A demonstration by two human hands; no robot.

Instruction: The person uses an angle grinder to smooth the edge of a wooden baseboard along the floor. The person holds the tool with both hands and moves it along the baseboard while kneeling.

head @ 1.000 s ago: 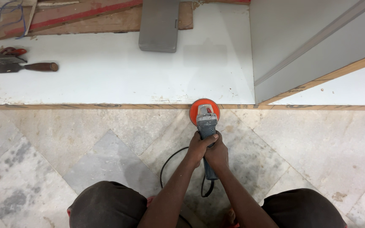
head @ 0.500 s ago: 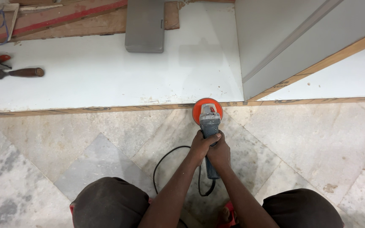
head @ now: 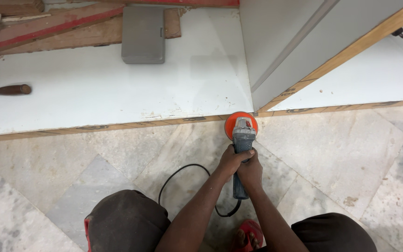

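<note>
Both hands grip a grey angle grinder (head: pixel 242 140) in the head view. My left hand (head: pixel 230 160) wraps the body from the left, my right hand (head: pixel 250 171) holds it just behind. The tool's orange disc (head: pixel 240 123) presses against the plywood edge of a large white laminated board (head: pixel 108 88) lying on the floor. A black power cord (head: pixel 178 175) loops back from the grinder's tail between my knees.
A second white board (head: pixel 304 51) with a wooden edge leans diagonally on the first at the right. A grey block (head: pixel 143 35) and wooden planks (head: pixel 57 28) lie at the back. A wooden-handled chisel (head: pixel 3 90) rests far left. Marble floor (head: pixel 341 158) surrounds me.
The grinder and both hands have slid right along the board's edge, toward the corner where the leaning board meets it. The grip is unchanged.
</note>
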